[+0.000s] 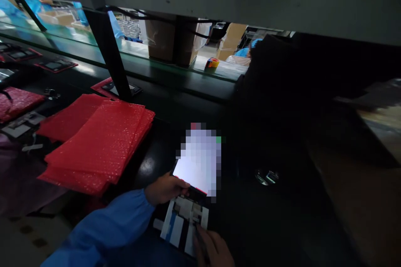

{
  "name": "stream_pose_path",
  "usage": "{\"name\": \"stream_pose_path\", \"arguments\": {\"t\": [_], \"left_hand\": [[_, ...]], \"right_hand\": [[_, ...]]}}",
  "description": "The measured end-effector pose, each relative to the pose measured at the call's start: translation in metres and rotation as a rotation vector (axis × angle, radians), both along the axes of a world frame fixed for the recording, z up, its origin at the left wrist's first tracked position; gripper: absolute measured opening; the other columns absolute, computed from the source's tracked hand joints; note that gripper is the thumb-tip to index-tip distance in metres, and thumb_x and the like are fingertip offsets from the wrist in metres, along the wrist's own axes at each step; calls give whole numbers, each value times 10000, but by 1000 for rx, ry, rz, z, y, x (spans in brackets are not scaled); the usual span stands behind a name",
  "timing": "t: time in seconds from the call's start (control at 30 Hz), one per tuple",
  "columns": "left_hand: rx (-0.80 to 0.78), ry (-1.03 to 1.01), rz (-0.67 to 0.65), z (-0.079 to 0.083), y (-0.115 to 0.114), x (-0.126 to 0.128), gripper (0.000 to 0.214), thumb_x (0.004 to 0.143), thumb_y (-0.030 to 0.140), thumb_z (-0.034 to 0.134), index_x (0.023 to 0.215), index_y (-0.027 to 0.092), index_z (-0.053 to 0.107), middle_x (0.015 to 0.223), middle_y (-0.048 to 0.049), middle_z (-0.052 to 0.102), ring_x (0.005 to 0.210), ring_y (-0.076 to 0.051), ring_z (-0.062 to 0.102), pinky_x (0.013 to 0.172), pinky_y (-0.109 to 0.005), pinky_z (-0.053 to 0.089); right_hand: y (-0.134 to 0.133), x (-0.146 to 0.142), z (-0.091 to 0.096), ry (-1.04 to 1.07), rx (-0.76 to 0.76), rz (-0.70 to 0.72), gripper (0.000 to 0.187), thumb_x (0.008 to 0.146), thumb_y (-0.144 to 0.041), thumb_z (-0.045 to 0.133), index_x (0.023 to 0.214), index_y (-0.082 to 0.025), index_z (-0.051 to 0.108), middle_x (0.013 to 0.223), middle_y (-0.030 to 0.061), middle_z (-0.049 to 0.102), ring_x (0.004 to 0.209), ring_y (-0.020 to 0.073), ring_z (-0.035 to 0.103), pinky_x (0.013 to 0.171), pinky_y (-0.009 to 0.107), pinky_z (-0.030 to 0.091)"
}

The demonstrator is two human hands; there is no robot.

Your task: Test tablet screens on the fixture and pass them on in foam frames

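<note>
My left hand [163, 190] grips the lower edge of a flat device with a lit screen [197, 162], which is pixelated so its details cannot be read. Below it lies a black panel with white strips [183, 225], possibly part of the same device. My right hand [213, 250] sits at the bottom edge of the picture, holding a thin dark tool [201, 242] whose tip touches that panel. The tool's exact kind cannot be told. A stack of red bubble-wrap bags [97, 142] lies on the black bench [163, 112] to the left of my left hand.
Several dark devices on red pads [54, 65] lie along the bench at the left. A grey metal beam [219, 4] crosses above, with a black upright [106, 50]. Beyond stand cardboard boxes [161, 39], a tape roll [212, 63] and a person's blue sleeve [242, 52].
</note>
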State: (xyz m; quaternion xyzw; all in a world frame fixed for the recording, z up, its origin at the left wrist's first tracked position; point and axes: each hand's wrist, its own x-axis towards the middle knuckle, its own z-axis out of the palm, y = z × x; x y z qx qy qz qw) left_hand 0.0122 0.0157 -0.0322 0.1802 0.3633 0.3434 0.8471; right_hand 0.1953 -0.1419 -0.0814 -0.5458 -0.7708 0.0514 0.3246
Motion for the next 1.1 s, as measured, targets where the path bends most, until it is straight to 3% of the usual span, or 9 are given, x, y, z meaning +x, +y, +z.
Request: {"name": "stream_pose_path", "arguments": {"t": [0.27,0.67,1.0,1.1], "left_hand": [[-39,51,-30,-7,1,-2,254,537,70,796,733,100,637,645,-20,642,580,-121,578,603,-271,431],[-17,21,-47,-3,-2,-3,264,570,62,784,773,109,622,656,-6,637,554,-103,558,606,-274,442],[-1,23,-45,-3,-3,-1,298,491,105,793,721,121,605,575,-1,618,510,-109,540,541,-264,397],[4,48,-58,-1,-6,-3,339,509,130,808,786,123,612,611,-11,643,546,-123,568,557,-263,410]], "right_hand": [[10,-12,38,-176,93,77,143,1003,-164,518,1102,-127,614,780,53,636,660,158,553,608,291,419],[5,-15,35,-351,-28,93,246,1001,-213,509,1181,-148,664,800,57,603,701,177,542,637,313,390],[8,-21,38,-459,19,91,244,1021,-200,455,1110,-125,670,722,55,589,666,198,529,609,341,340],[8,-20,38,-500,-11,115,231,1001,-178,478,1119,-141,673,722,55,603,687,208,559,621,352,340]]}}
